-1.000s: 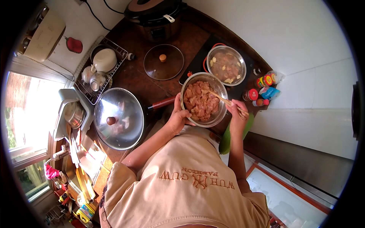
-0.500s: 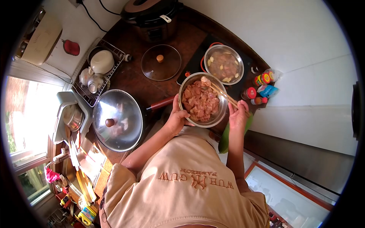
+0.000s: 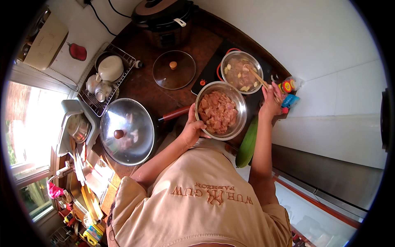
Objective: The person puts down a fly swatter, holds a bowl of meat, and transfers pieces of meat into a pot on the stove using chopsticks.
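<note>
A metal bowl of raw meat pieces (image 3: pixel 217 112) is tilted slightly near my body, and my left hand (image 3: pixel 193 126) grips its left rim, thumb over the edge. Wooden chopsticks (image 3: pixel 258 77) are held in my right hand (image 3: pixel 272 99). Their tips reach into a second metal bowl (image 3: pixel 242 87), at a piece of meat among other meat and pale yellow slices. That bowl sits on the black cooktop (image 3: pixel 208 72). Beneath my right forearm, partly covered, lies a long green vegetable (image 3: pixel 247 147).
A lidded pan (image 3: pixel 128 138) is at left, its handle pointing toward my left hand. Behind are a glass lid (image 3: pixel 174 76) and an electric cooker (image 3: pixel 164 22). A dish rack (image 3: pixel 108 88) stands at back left, seasoning jars (image 3: pixel 290 85) at right.
My right hand has moved up and right with the chopsticks, carrying a piece of meat from the near bowl to the second one. My left hand still holds the near bowl.
</note>
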`<state>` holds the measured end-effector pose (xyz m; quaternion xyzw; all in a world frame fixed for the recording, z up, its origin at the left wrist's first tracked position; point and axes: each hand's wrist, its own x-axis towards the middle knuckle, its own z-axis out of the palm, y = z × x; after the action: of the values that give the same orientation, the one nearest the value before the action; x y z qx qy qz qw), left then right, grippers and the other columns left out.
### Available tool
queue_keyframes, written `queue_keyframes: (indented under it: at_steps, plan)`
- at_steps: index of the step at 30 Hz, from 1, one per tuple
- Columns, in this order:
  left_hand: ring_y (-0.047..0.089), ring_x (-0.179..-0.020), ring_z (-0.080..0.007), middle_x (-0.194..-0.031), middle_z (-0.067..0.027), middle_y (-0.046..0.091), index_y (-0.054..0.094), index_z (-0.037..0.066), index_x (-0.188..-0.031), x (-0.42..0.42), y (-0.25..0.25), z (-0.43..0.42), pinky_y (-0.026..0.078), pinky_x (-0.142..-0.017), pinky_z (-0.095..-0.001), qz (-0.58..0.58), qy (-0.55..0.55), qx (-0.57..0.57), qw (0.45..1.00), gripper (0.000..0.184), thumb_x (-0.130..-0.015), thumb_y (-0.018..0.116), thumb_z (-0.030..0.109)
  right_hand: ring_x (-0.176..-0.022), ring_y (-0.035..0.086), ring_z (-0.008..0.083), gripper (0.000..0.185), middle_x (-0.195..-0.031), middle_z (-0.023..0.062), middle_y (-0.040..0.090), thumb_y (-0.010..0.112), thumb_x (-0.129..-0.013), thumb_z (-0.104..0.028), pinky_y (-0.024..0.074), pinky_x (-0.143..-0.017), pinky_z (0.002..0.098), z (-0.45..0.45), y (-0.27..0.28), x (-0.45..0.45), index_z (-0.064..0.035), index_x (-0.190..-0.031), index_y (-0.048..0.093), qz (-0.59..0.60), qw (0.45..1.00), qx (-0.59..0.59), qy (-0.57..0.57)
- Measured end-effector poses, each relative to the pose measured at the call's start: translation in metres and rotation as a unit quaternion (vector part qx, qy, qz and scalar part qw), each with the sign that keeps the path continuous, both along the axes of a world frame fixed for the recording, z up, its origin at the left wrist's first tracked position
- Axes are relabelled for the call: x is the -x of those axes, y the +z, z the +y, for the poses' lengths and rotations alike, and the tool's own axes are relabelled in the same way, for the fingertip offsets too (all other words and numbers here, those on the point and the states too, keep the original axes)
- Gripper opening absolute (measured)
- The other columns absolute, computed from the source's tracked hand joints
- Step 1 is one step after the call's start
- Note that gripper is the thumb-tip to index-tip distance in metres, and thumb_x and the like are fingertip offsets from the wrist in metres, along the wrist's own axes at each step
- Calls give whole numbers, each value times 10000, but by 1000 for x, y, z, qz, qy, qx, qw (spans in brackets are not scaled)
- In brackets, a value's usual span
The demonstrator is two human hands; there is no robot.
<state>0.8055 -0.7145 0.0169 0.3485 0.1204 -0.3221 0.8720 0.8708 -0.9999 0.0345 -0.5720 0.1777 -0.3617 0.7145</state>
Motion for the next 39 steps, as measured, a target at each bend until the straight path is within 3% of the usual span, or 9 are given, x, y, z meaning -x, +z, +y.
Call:
queue_keyframes:
  at_steps: [7, 11, 21, 25, 27, 30, 32, 35, 39]
  plan:
    - [545, -1107, -290, -1475, -74, 268, 43, 297, -1488, 0, 2, 2, 599, -565, -366, 7, 5, -1, 1000, 945, -711, 454, -51, -929, 627, 169, 221, -996, 113, 630, 591, -916, -51, 548, -866, 308, 7, 23, -10, 40, -1117, 584, 29, 993, 109, 22]
    - [527, -1134, -290, -1475, -75, 269, 28, 295, -1491, -1, 2, 4, 599, -567, -365, 3, 9, -3, 1000, 954, -711, 459, -45, -908, 654, 215, 214, -983, 128, 629, 593, -915, -53, 580, -803, 318, 26, 53, 33, 45, -1104, 580, 65, 994, 80, 43]
    - [546, -1120, -288, -1467, -79, 287, 32, 304, -1489, -8, 3, 1, 602, -556, -356, -9, 7, 7, 1000, 955, -706, 454, -45, -996, 631, 213, 240, -1053, 147, 631, 616, -907, -61, 530, -890, 317, 64, 16, 96, 49, -1114, 563, 140, 970, 83, 183]
    - [551, -1114, -287, -1466, -80, 290, 37, 307, -1489, -9, 1, 0, 603, -560, -358, -6, -2, 2, 1000, 956, -706, 452, -49, -887, 612, 152, 137, -982, 70, 642, 622, -901, -29, 476, -800, 240, 71, -5, 91, -7, -1033, 651, 103, 959, 181, 191]
    - [552, -1112, -284, -1469, -80, 288, 34, 307, -1491, -9, 6, -2, 602, -557, -357, 2, 7, -9, 1000, 959, -706, 449, -55, -908, 619, 166, 132, -943, 63, 621, 617, -898, -17, 510, -820, 278, 73, -6, 90, -20, -1027, 648, 91, 960, 186, 191]
    - [551, -1112, -285, -1474, -80, 284, 34, 307, -1492, -10, 3, -1, 600, -555, -356, -9, 7, -9, 1000, 960, -706, 448, -57, -904, 631, 187, 106, -923, 58, 604, 611, -899, -20, 558, -836, 356, 76, -6, 84, -12, -1001, 639, 56, 980, 93, 166]
    - [550, -1112, -285, -1476, -80, 282, 36, 308, -1491, -10, 2, 0, 599, -553, -354, -4, 10, -7, 1000, 959, -706, 447, -58, -890, 645, 207, 111, -909, 58, 602, 613, -897, -34, 586, -829, 424, 71, -15, 81, -23, -1008, 617, 82, 990, -65, 90]
    - [549, -1111, -286, -1479, -79, 276, 43, 308, -1490, -10, 1, -1, 597, -549, -352, -1, 13, -6, 1000, 956, -705, 447, -59, -858, 655, 214, 132, -921, 59, 612, 623, -891, -46, 589, -809, 417, 60, -27, 78, -38, -1020, 595, 38, 973, -211, 88]
    - [569, -1079, -322, -1461, -100, 295, 89, 333, -1480, -10, -2, -1, 602, -552, -373, -11, 18, -18, 1000, 949, -687, 450, -43, -900, 657, 217, 183, -960, 72, 622, 608, -900, -56, 581, -831, 408, 50, -39, 81, -56, -1076, 555, 35, 961, -252, 105]
